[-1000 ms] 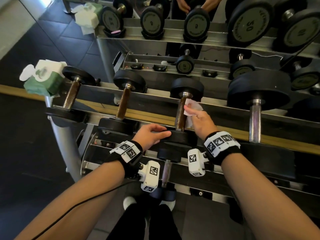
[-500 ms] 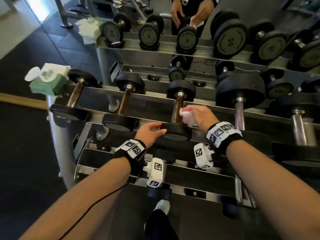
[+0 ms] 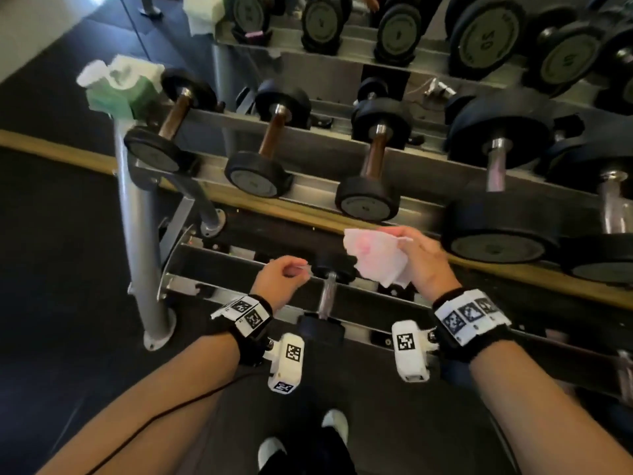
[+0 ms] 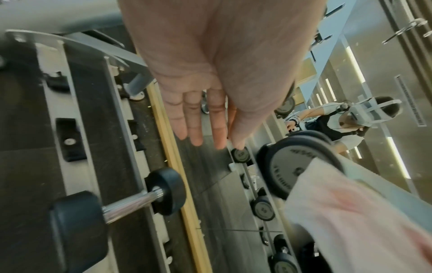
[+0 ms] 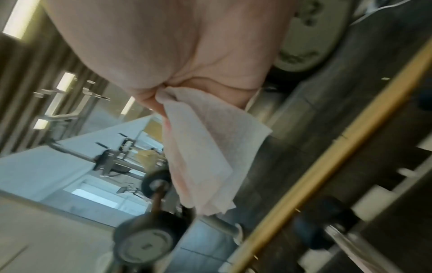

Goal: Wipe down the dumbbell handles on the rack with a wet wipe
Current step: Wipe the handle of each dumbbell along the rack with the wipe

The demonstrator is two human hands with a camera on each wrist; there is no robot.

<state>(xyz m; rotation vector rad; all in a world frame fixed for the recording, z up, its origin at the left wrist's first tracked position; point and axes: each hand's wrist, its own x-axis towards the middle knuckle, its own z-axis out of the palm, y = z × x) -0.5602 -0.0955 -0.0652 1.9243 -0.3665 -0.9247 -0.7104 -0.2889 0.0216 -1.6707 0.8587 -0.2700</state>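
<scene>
My right hand (image 3: 416,255) pinches a white wet wipe (image 3: 373,257) that hangs loose and unfolded; the right wrist view shows the wipe (image 5: 205,147) dangling from the fingers. My left hand (image 3: 289,272) hovers empty, and in the left wrist view its fingers (image 4: 196,129) are straight. Both hands are above the lower shelf, just over a small dumbbell with a chrome handle (image 3: 327,296), touching nothing. On the upper shelf lie three dumbbells with brown handles, left (image 3: 174,114), middle (image 3: 270,135) and right (image 3: 373,159).
A green wet-wipe pack (image 3: 120,87) sits on the rack's top left end. Heavier dumbbells with chrome handles (image 3: 496,166) fill the upper shelf to the right. The grey rack post (image 3: 140,241) stands left. A mirror behind repeats the rack.
Both hands have left the third brown-handled dumbbell on the upper shelf and dropped to the lower shelf. The left hand let go of its end weight; the wipe now hangs unfolded.
</scene>
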